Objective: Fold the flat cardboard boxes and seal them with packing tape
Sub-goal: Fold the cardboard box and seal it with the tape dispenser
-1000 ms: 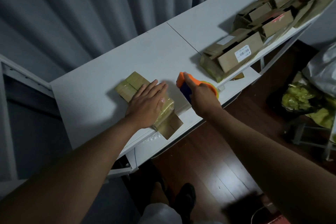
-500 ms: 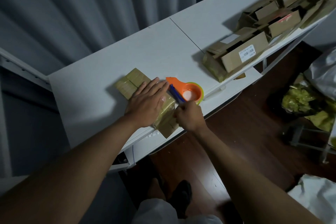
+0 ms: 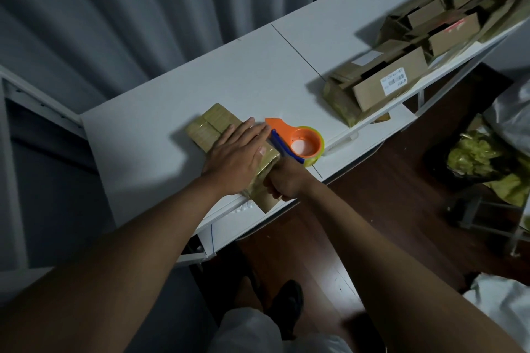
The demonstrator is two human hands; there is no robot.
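The folded cardboard box lies on the white table at its near edge, long axis running diagonally from the far left towards the near right, with shiny tape over its near end, where a flap overhangs the edge. The left hand lies flat on top of the box, fingers straight and together, pointing away. The right hand is curled against the box's near right end, pinching the taped flap there. Just right of the box lies an orange and blue tape dispenser. Farther right of the box sits a pile of flat boxes; one bears a white barcode label, its print too small to read.
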